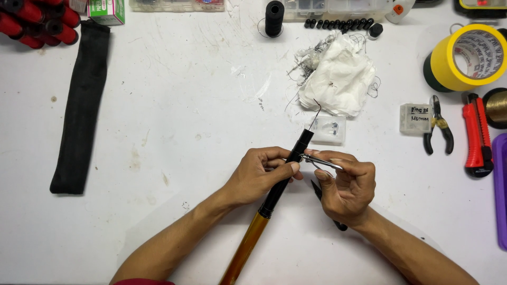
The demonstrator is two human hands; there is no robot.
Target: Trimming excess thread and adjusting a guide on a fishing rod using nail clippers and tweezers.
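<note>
My left hand (pixel 261 177) grips a rod (pixel 288 171) with a black upper section and a golden lower section that runs down to the bottom edge. A thin dark thread or wire sticks out of the rod's tip (pixel 316 111). My right hand (pixel 346 184) pinches a small metal ring part (pixel 319 161) against the side of the black section. A black pointed tool (pixel 317 191) also lies in my right hand, partly hidden under the palm.
A long black cloth sleeve (pixel 79 108) lies at the left. Crumpled white tissue (pixel 338 74), two small clear boxes (pixel 328 129), pliers (pixel 438 126), a red utility knife (pixel 478 137), yellow tape (pixel 467 55), a black thread spool (pixel 274 17) and red spools (pixel 37 21) surround the white table (pixel 185 105).
</note>
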